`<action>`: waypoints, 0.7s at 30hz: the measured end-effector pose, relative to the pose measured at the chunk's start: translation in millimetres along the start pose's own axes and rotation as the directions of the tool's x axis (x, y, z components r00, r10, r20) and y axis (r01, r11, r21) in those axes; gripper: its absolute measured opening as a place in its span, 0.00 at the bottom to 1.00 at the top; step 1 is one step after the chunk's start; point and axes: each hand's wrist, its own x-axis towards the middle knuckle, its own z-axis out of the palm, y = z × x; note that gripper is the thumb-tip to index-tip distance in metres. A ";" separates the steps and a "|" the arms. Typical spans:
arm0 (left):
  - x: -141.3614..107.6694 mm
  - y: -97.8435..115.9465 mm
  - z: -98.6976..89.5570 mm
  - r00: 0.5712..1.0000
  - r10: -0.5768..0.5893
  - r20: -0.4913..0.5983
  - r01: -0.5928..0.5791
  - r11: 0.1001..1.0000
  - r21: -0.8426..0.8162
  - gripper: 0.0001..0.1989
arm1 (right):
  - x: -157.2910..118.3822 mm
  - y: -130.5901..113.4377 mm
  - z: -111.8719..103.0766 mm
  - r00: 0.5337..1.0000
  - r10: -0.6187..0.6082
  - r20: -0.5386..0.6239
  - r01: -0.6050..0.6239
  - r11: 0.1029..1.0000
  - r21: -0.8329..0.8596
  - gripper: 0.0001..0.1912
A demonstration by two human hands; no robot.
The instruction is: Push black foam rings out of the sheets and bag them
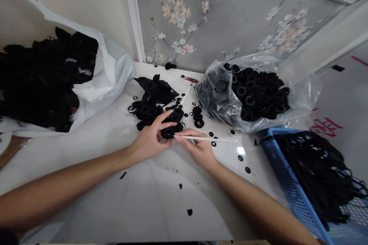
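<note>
My left hand is closed on a black ring-shaped piece, gripping it between thumb and fingers over the table. My right hand pinches a thin white stick, which lies nearly level and points to the right. The stick's left end touches or nearly touches the ring's edge; the exact contact is too small to make out. Just beyond my fingers, a loose heap of black rings and soft black pieces lies on the table. A second white stick rests behind the hands.
A white bag of black soft pieces stands at left. A clear plastic bag of black rings sits at back right. A blue basket holds black strappy items. A red cutter-like tool and small black discs lie on the white table.
</note>
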 end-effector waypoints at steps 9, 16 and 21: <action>0.0 3.2 -0.3 1.000 0.008 0.005 -0.008 1.000 -0.009 0.39 | 0.1 0.6 -0.5 1.000 -0.003 0.005 0.003 1.000 -0.008 0.09; 1.2 -0.1 -2.3 0.996 0.085 -0.013 -0.083 0.987 0.136 0.39 | 2.9 2.7 -2.2 0.960 -0.275 0.050 0.280 0.942 -0.183 0.05; 0.9 -0.8 -6.4 0.951 0.310 -0.004 -0.286 0.883 0.372 0.45 | 2.2 9.6 -6.0 0.836 -0.501 0.225 0.549 0.744 -0.381 0.07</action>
